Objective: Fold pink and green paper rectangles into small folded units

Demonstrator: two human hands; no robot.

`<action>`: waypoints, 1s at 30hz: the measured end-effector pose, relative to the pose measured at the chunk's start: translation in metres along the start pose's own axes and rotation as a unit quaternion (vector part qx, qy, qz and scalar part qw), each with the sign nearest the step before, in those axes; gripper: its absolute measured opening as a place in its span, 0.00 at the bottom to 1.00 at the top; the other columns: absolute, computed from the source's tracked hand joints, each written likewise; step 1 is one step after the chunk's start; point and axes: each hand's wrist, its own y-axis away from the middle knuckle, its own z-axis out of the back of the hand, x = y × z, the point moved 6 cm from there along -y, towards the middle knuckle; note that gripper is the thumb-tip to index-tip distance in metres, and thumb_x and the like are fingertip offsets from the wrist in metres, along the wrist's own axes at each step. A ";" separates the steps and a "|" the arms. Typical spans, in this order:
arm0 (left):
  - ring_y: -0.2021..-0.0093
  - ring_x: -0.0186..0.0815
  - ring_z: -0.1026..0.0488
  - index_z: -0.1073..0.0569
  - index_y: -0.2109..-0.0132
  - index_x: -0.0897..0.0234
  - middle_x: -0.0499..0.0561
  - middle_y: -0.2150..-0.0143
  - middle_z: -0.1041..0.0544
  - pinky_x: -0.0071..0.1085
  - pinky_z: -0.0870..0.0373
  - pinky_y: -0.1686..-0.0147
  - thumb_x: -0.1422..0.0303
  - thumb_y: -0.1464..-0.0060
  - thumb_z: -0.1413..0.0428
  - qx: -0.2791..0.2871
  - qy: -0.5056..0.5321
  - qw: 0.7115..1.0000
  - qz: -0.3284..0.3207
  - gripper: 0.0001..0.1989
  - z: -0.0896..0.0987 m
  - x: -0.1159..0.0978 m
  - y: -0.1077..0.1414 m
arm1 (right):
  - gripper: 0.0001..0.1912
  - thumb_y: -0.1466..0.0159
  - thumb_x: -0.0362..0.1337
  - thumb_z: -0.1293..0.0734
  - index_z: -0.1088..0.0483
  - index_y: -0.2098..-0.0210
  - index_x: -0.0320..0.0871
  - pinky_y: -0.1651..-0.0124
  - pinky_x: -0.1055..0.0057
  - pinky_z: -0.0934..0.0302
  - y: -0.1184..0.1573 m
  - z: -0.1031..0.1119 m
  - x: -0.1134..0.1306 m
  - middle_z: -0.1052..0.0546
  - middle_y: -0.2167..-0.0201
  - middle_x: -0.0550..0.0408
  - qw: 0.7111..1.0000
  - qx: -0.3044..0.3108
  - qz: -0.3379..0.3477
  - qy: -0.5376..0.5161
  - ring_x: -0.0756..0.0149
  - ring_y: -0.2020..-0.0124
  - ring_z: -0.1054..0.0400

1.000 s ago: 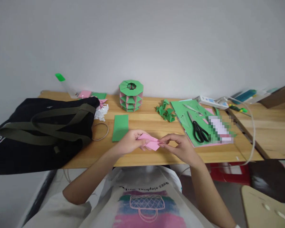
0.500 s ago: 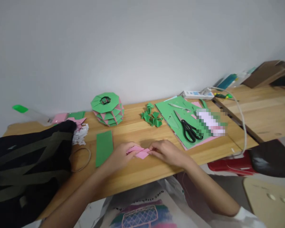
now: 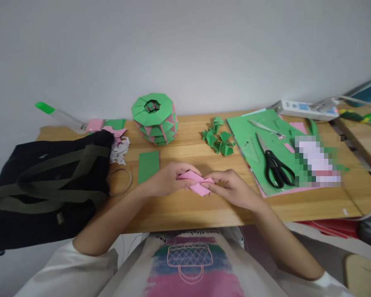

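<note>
A piece of folded pink paper [image 3: 200, 187] is pinched between both my hands, above the front part of the wooden table. My left hand [image 3: 173, 178] grips its left end, with the thumb lying across the top. On the other side, my right hand [image 3: 230, 185] pinches the right end between thumb and fingers. Some fingers of each hand are hidden behind the paper. A stack of green paper [image 3: 149, 166] lies just left of my left hand. Beyond my hands sit several folded green paper pieces [image 3: 218, 138] and a round green-and-pink paper model [image 3: 154, 117].
Black-handled scissors [image 3: 276, 167] and a craft knife [image 3: 267, 129] lie on green sheets [image 3: 250, 152] at the right. A power strip [image 3: 306, 110] stands behind them. At the left are a black bag [image 3: 58, 181], white paper scraps [image 3: 120, 151] and a ring-shaped band [image 3: 128, 181].
The view has shifted, so the table's things appear farther up or sideways. Both hands still hold the pink paper, and my right thumb now presses on top of it.
</note>
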 end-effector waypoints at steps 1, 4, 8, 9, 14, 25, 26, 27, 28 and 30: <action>0.68 0.34 0.24 0.24 0.58 0.68 0.52 0.65 0.20 0.26 0.30 0.68 0.70 0.50 0.42 0.005 0.031 0.999 0.013 0.11 0.000 0.003 0.000 | 0.13 0.36 0.41 0.36 0.25 0.68 0.40 0.70 0.75 0.38 -0.002 0.000 -0.001 0.22 0.75 0.55 1.000 -0.007 -0.003 -0.006 0.70 0.74 0.29; 0.70 0.33 0.24 0.24 0.62 0.69 0.51 0.69 0.20 0.26 0.29 0.69 0.67 0.52 0.39 0.006 0.135 0.989 0.055 0.11 -0.002 0.014 0.002 | 0.14 0.35 0.41 0.37 0.26 0.71 0.40 0.70 0.76 0.38 -0.009 0.002 -0.004 0.22 0.76 0.55 0.999 -0.024 -0.004 -0.031 0.71 0.75 0.29; 0.70 0.35 0.22 0.24 0.66 0.69 0.51 0.72 0.20 0.25 0.28 0.72 0.65 0.57 0.36 -0.063 0.233 0.965 0.106 0.12 -0.004 0.031 0.005 | 0.12 0.37 0.42 0.35 0.26 0.70 0.40 0.71 0.76 0.40 -0.015 -0.003 -0.014 0.23 0.77 0.56 0.996 -0.017 -0.020 -0.086 0.71 0.76 0.31; 0.71 0.35 0.21 0.24 0.67 0.69 0.51 0.73 0.20 0.25 0.28 0.72 0.65 0.58 0.35 -0.078 0.241 0.961 0.112 0.12 -0.004 0.034 0.006 | 0.11 0.38 0.42 0.34 0.26 0.69 0.40 0.72 0.76 0.41 -0.017 -0.004 -0.019 0.23 0.77 0.56 0.994 -0.025 -0.032 -0.102 0.72 0.76 0.32; 0.72 0.35 0.21 0.24 0.70 0.68 0.51 0.75 0.20 0.26 0.27 0.72 0.63 0.61 0.33 -0.135 0.245 0.952 0.124 0.13 -0.006 0.046 0.007 | 0.14 0.42 0.45 0.32 0.27 0.74 0.40 0.74 0.75 0.44 -0.029 -0.012 -0.039 0.26 0.79 0.57 0.981 -0.057 -0.064 -0.172 0.73 0.78 0.37; 0.76 0.39 0.23 0.22 0.69 0.67 0.52 0.76 0.20 0.34 0.24 0.71 0.49 0.65 0.35 -0.231 0.235 0.938 0.110 0.24 0.002 0.065 0.003 | 0.25 0.48 0.58 0.33 0.31 0.75 0.40 0.77 0.76 0.47 -0.041 -0.015 -0.053 0.32 0.82 0.61 0.971 -0.097 -0.064 -0.211 0.76 0.81 0.42; 0.76 0.38 0.23 0.22 0.70 0.66 0.51 0.77 0.20 0.34 0.24 0.71 0.48 0.66 0.34 -0.235 0.229 0.938 0.114 0.24 0.002 0.064 0.003 | 0.25 0.49 0.59 0.32 0.31 0.75 0.40 0.77 0.76 0.47 -0.041 -0.016 -0.054 0.32 0.82 0.61 0.969 -0.101 -0.064 -0.215 0.76 0.81 0.42; 0.76 0.38 0.23 0.22 0.71 0.66 0.51 0.77 0.20 0.33 0.24 0.71 0.48 0.68 0.34 -0.238 0.223 0.938 0.117 0.24 0.002 0.062 0.003 | 0.25 0.50 0.58 0.32 0.30 0.74 0.40 0.77 0.76 0.47 -0.041 -0.016 -0.055 0.32 0.82 0.61 0.968 -0.106 -0.065 -0.218 0.76 0.81 0.42; 0.76 0.38 0.24 0.22 0.72 0.65 0.51 0.77 0.20 0.33 0.24 0.72 0.49 0.68 0.34 -0.238 0.217 0.939 0.118 0.23 0.001 0.061 0.003 | 0.25 0.50 0.58 0.31 0.30 0.74 0.41 0.77 0.76 0.48 -0.041 -0.017 -0.056 0.32 0.81 0.61 0.967 -0.111 -0.065 -0.221 0.76 0.81 0.42; 0.77 0.37 0.24 0.21 0.73 0.65 0.51 0.77 0.20 0.32 0.25 0.73 0.50 0.68 0.34 -0.239 0.211 0.941 0.115 0.22 0.000 0.058 0.002 | 0.24 0.51 0.57 0.31 0.30 0.74 0.41 0.77 0.76 0.48 -0.040 -0.018 -0.056 0.32 0.82 0.62 0.965 -0.120 -0.066 -0.225 0.76 0.81 0.43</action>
